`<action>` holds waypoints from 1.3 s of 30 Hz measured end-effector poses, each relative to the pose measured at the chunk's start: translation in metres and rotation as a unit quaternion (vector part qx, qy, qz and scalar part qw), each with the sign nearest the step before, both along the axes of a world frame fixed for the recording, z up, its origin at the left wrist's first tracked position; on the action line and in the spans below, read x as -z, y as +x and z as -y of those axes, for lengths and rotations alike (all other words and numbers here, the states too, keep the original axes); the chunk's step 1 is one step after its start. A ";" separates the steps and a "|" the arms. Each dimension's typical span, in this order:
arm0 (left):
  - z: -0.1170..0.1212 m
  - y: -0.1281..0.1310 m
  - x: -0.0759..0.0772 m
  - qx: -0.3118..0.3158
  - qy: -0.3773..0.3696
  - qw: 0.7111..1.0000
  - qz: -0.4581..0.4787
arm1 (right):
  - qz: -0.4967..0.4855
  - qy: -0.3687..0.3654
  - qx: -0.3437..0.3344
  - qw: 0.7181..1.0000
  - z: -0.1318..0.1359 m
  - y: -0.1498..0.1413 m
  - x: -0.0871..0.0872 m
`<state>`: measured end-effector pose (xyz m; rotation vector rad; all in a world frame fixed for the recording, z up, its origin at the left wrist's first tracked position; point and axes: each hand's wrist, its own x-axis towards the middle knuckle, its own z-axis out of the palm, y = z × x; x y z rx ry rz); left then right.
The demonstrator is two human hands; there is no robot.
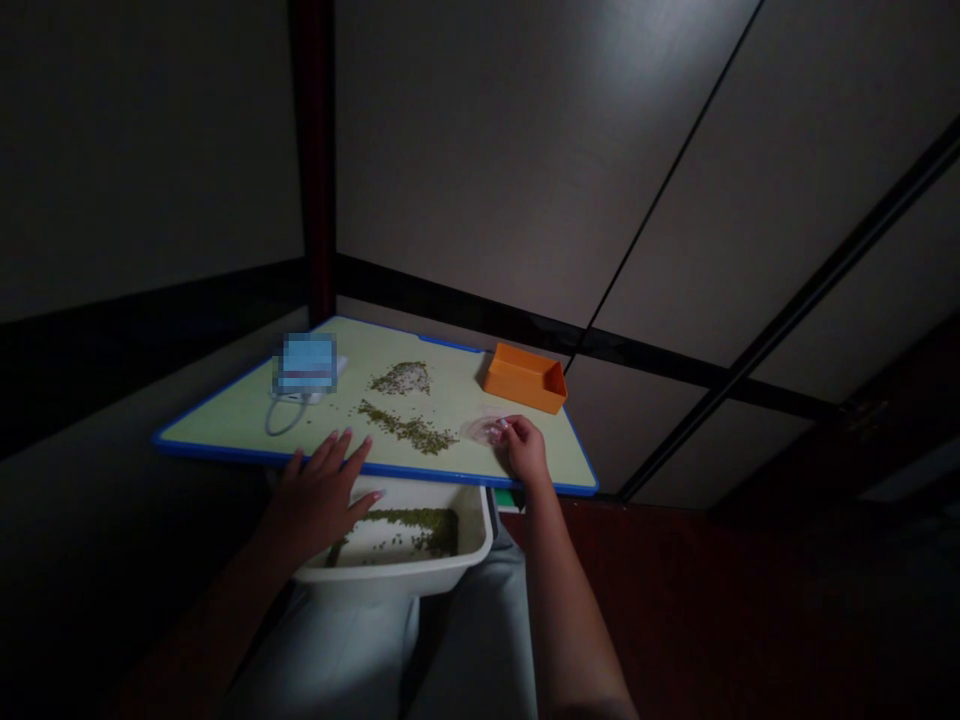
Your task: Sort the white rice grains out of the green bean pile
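My left hand (319,495) has its fingers spread over the front edge of the pale board, above the tub, holding nothing. My right hand (526,448) is closed in a pinch on a clear, rounded plastic piece (478,430) just above or on the board; its exact kind is hard to make out. Between the hands, a strip of small green bits (411,428) lies on the board. Behind it is a heap of paler, greyish bits (405,378). Below the board's front edge, a white tub (390,578) on the lap holds more green bits along its far side.
The pale board (457,385) has a blue rim. An orange open box (521,385) stands at its back right. On the left sit a device with a blurred blue screen (307,362) and a looped cable (277,425). Panelled walls rise close behind.
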<state>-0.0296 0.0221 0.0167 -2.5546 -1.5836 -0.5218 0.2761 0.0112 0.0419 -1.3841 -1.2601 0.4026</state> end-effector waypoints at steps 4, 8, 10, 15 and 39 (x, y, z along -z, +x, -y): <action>0.001 0.000 -0.002 -0.001 -0.014 1.000 0.006 | 0.004 -0.013 0.015 1.000 -0.001 0.002 0.001; 0.002 0.001 -0.006 -0.005 -0.032 0.999 0.008 | 0.016 -0.020 0.037 0.999 -0.003 0.004 0.004; 0.002 0.001 -0.007 -0.011 -0.041 0.999 0.005 | 0.018 -0.018 0.039 0.999 -0.004 0.003 0.005; 0.006 -0.002 -0.013 -0.025 -0.061 0.998 -0.023 | 0.006 0.005 0.033 0.999 -0.001 -0.004 0.001; 0.010 -0.008 -0.017 -0.032 -0.097 0.990 -0.098 | 0.009 -0.012 0.022 1.000 0.001 -0.001 0.005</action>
